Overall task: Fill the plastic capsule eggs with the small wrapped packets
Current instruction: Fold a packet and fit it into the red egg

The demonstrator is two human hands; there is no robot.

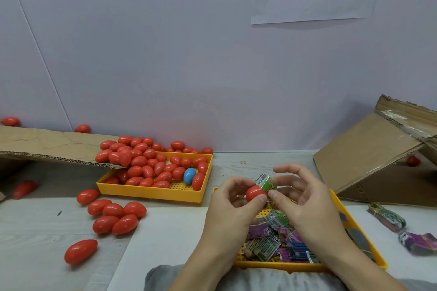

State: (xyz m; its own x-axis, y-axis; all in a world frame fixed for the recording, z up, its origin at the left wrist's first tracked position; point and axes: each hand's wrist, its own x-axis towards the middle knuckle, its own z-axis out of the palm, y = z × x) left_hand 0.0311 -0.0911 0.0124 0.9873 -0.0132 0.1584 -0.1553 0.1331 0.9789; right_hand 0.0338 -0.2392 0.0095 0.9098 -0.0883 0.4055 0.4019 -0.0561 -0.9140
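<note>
My left hand (233,205) grips a red capsule egg half (255,193) between thumb and fingers, above the near yellow tray (369,250). My right hand (305,198) pinches a green wrapped packet (267,183) that sticks partly out of that egg half. Several more wrapped packets (279,241), green and purple, lie in the near yellow tray under my hands. A second yellow tray (153,192) further left holds a heap of red eggs (151,163) and one blue egg (189,175).
Several loose red eggs (115,217) lie on the table left of my hands. A cardboard sheet (54,146) slopes onto the egg tray at left. A cardboard box (383,160) stands at right. Banded packet bundles (387,218) lie at the right edge.
</note>
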